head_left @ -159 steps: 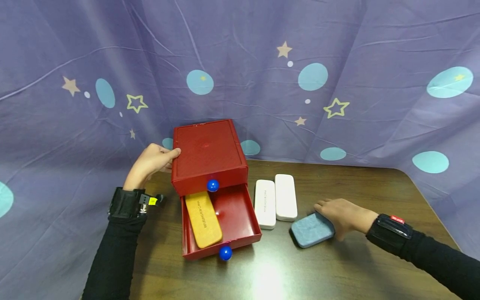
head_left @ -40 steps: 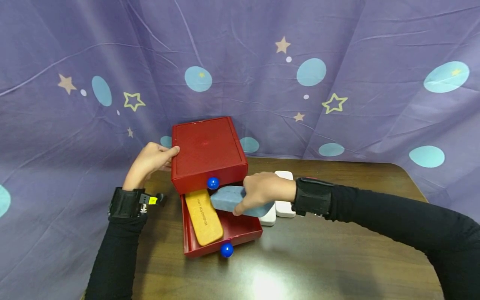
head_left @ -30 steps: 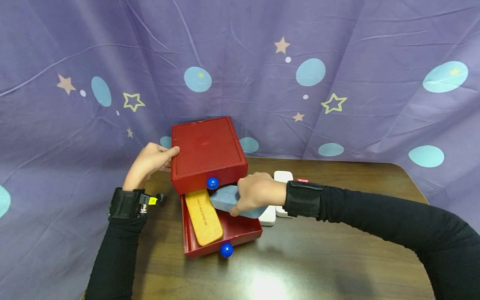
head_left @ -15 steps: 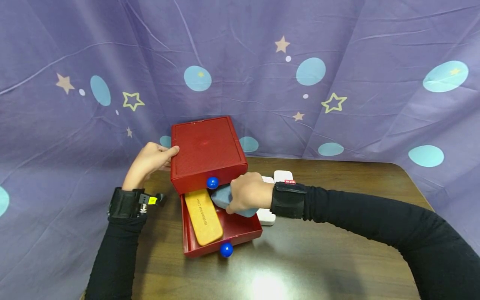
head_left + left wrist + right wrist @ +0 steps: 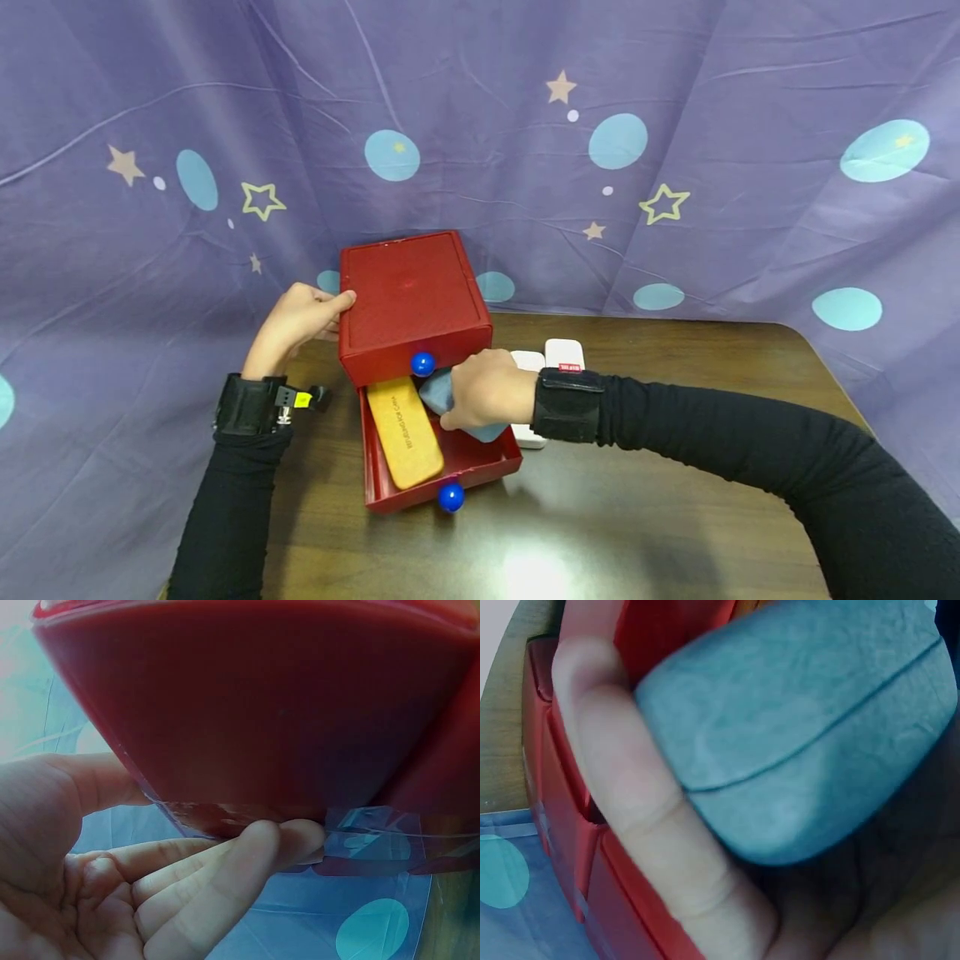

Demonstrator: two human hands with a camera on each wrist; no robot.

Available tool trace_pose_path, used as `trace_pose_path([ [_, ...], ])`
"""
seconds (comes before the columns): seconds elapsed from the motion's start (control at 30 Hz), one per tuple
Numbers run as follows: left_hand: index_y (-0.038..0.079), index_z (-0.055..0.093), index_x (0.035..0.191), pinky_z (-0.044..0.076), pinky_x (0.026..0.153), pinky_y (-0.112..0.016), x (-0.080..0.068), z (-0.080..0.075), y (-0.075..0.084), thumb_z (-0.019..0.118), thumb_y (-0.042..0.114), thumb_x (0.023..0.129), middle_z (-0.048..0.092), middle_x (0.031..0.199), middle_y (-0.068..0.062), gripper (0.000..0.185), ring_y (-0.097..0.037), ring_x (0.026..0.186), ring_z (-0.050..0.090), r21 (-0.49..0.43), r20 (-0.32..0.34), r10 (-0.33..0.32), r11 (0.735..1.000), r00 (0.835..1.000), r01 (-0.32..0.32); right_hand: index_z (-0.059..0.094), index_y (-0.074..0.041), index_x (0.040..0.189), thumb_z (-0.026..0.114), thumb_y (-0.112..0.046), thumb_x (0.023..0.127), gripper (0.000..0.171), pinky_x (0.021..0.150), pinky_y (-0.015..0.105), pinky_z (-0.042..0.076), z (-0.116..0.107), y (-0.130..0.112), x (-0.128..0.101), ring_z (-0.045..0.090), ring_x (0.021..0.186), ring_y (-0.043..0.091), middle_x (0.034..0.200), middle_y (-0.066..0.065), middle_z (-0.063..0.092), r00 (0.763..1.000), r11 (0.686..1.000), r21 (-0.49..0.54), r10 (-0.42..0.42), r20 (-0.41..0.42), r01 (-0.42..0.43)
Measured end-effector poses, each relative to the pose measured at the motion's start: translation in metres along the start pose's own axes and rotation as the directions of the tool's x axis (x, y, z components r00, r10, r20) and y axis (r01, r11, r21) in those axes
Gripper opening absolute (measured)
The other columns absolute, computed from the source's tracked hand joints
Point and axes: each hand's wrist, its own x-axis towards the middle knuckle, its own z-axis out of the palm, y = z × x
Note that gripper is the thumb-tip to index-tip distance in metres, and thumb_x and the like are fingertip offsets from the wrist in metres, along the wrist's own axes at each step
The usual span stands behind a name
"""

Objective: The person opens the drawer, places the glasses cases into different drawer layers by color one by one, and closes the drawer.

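Note:
My right hand (image 5: 491,387) grips a blue glasses case (image 5: 795,727) over the right part of the pulled-out lower drawer (image 5: 480,475). In the head view the hand hides much of that case; a seam runs along its side in the right wrist view. A yellow glasses case (image 5: 405,433) lies in the drawer's left part, lettering upward. My left hand (image 5: 296,321) holds the left side of the red drawer box (image 5: 412,292). The left wrist view shows the thumb and fingers (image 5: 202,900) at the edge of the red box.
Two white glasses cases (image 5: 530,437) lie side by side on the wooden table (image 5: 637,517), right of the drawer, partly hidden by my right wrist. Blue ball knobs (image 5: 451,497) stick out from both drawer fronts. A purple cloth (image 5: 480,83) hangs behind.
My right hand has taken the blue glasses case from the table's right side leftward to the lower drawer, then edged slightly further left. The left hand keeps its place on the red box.

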Motion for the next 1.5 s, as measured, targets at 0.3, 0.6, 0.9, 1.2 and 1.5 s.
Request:
trace_pose_path([
  [0.3, -0.015, 0.063, 0.126, 0.064, 0.073, -0.026, 0.0, 0.0, 0.0, 0.055, 0.035, 0.104, 0.076, 0.099, -0.009, 0.056, -0.003, 0.072, 0.072, -0.004, 0.005, -0.01, 1.0, 1.0, 0.01, 0.064, -0.014, 0.077, 0.065, -0.059, 0.09, 0.047, 0.06, 0.029, 0.054, 0.006, -0.007, 0.001, 0.06, 0.073, 0.018, 0.078, 0.001, 0.063, 0.999, 0.999, 0.035, -0.002, -0.048, 0.004],
  [0.6, -0.013, 0.065, 0.124, 0.065, 0.078, -0.031, -0.002, 0.001, 0.003, 0.057, 0.038, 0.103, 0.075, 0.108, -0.015, 0.056, -0.004, 0.076, 0.072, 0.018, -0.01, -0.014, 1.0, 1.0, 0.014, 0.067, -0.012, 0.081, 0.064, -0.064, 0.09, 0.053, 0.059, 0.03, 0.053, 0.012, -0.011, 0.006, 0.059, 0.071, 0.018, 0.077, 0.001, 0.063, 0.999, 0.995, 0.097, 0.003, -0.053, 0.002],
  [0.9, -0.014, 0.064, 0.126, 0.064, 0.076, -0.028, -0.001, -0.001, 0.001, 0.055, 0.039, 0.104, 0.077, 0.105, -0.015, 0.057, -0.003, 0.074, 0.073, 0.038, -0.003, -0.003, 0.999, 1.0, 0.004, 0.064, -0.014, 0.078, 0.073, -0.063, 0.083, 0.051, 0.057, 0.028, 0.049, 0.006, -0.008, 0.01, 0.057, 0.069, 0.016, 0.073, 0.0, 0.059, 0.999, 0.989, 0.144, -0.015, -0.036, 0.02],
  [1.2, -0.012, 0.068, 0.122, 0.062, 0.073, -0.025, -0.002, 0.0, 0.0, 0.056, 0.041, 0.103, 0.079, 0.093, -0.009, 0.057, -0.001, 0.071, 0.072, 0.083, -0.031, 0.008, 0.997, 1.0, -0.005, 0.065, -0.014, 0.083, 0.078, -0.064, 0.079, 0.051, 0.058, 0.026, 0.046, 0.005, -0.008, 0.017, 0.054, 0.07, 0.014, 0.071, -0.003, 0.053, 0.999, 0.981, 0.191, 0.009, 0.038, -0.017],
  [1.5, -0.013, 0.066, 0.125, 0.064, 0.078, -0.032, -0.002, 0.002, 0.002, 0.056, 0.038, 0.104, 0.077, 0.104, -0.017, 0.056, -0.001, 0.07, 0.071, 0.054, -0.02, 0.006, 0.999, 1.0, -0.005, 0.064, -0.015, 0.079, 0.081, -0.065, 0.075, 0.053, 0.057, 0.027, 0.046, 0.007, -0.006, 0.023, 0.053, 0.069, 0.013, 0.072, -0.003, 0.052, 0.999, 0.98, 0.196, -0.001, 0.037, -0.006],
])
